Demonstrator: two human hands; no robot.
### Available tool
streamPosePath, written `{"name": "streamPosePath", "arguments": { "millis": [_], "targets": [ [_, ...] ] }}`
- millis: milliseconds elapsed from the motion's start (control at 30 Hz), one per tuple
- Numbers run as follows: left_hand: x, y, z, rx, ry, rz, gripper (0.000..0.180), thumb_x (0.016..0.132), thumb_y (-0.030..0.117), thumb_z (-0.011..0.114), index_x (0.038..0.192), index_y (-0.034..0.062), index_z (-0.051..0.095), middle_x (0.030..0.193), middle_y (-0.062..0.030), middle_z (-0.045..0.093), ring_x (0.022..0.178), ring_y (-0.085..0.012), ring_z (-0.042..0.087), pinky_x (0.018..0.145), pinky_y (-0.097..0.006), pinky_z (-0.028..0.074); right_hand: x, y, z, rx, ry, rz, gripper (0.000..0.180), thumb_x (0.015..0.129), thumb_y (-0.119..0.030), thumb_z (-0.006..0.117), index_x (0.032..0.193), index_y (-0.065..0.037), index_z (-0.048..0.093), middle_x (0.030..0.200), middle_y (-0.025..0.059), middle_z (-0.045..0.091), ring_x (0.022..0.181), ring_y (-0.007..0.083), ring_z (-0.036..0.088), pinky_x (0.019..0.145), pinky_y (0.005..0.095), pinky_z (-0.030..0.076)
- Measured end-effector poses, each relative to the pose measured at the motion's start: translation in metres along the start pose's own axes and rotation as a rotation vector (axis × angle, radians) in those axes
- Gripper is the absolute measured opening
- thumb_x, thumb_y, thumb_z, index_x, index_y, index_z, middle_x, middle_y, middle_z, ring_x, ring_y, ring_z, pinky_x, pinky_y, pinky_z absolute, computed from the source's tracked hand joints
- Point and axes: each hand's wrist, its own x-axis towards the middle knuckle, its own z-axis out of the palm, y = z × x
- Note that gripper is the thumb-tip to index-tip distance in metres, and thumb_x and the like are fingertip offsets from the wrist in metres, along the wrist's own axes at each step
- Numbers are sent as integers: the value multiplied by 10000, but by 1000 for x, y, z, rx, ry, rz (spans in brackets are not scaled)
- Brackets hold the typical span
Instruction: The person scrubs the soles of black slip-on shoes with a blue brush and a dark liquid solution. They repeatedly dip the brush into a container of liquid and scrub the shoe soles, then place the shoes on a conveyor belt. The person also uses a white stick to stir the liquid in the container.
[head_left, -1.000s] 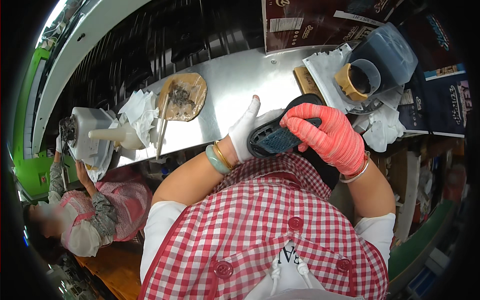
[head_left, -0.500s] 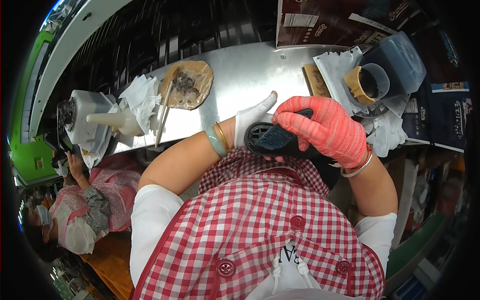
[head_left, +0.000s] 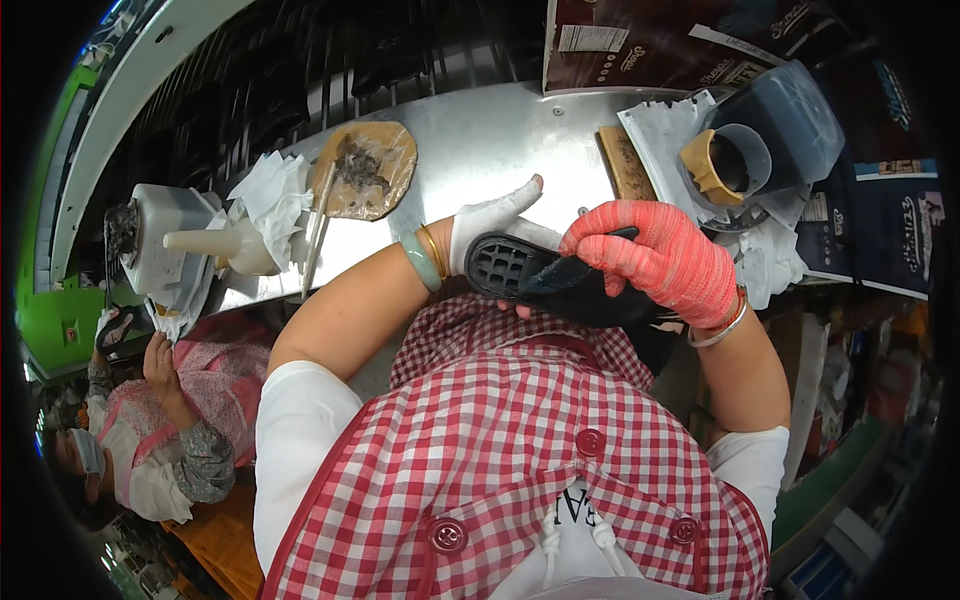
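Observation:
My left hand [head_left: 500, 215], in a white glove, supports a black shoe sole [head_left: 497, 268] from beneath, thumb stretched away from it. The sole's heel end shows an open grid of hollows. My right hand [head_left: 665, 262], in a red knit glove, is closed above the sole's middle. Its fingers pinch a dark brush-like tool [head_left: 626, 233]; most of it is hidden by the glove, so its exact kind is unclear. A dark wet-looking patch lies on the sole beside those fingers. The sole's far right end is partly covered by the right hand.
On the metal bench [head_left: 480, 135] lie a smeared brown pad [head_left: 385, 180], tweezers-like sticks [head_left: 318, 230], tissues [head_left: 272, 195] and a pale nozzle bottle [head_left: 240, 246]. To the right stand a cup of dark liquid [head_left: 745, 160] and a translucent container [head_left: 800, 115]. A co-worker [head_left: 190, 400] sits left.
The sole and both hands have shifted slightly left. The grid end is more exposed, as the right fingers now sit farther from it. The co-worker's hands have moved.

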Motion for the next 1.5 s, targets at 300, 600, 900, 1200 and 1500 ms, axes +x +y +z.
{"name": "streamPosePath", "arguments": {
  "millis": [300,600,900,1200,1500],
  "targets": [
    [-12,3,-12,-58,53,104,795,867,619,343,1355,-8,320,1082,-273,565,677,-408,640,527,-392,554,-29,42,-29,144,146,-10,221,862,-215,593,981,-40,658,869,30,652,605,64,552,548,184,438],
    [-45,23,-23,-243,45,1002,507,913,231,456,1358,25,326,1354,-173,405,1244,-356,390,1033,-514,313,-59,37,-99,218,1029,-313,283,881,-281,603,1016,-34,636,897,-2,644,634,34,537,556,176,422],
    [-10,-54,4,-630,257,604,663,917,578,242,1330,79,384,1296,-184,451,1163,-407,460,827,-537,482,-47,55,-116,133,1059,-169,274,858,-281,625,1001,-49,652,811,24,626,604,75,549,581,217,463],
    [3,-43,24,-595,168,626,569,935,515,281,1285,92,433,1191,-152,541,1045,-388,549,676,-445,508,-56,73,-134,292,990,-193,267,886,-286,585,964,-38,645,758,21,626,516,42,552,468,165,399],
    [22,-12,51,-668,-51,774,628,873,444,501,1315,18,369,1236,-291,443,1092,-456,480,807,-554,496,-27,20,-14,551,626,-325,238,915,-242,546,996,-32,621,792,36,636,594,76,612,488,154,451]
  ]
}}
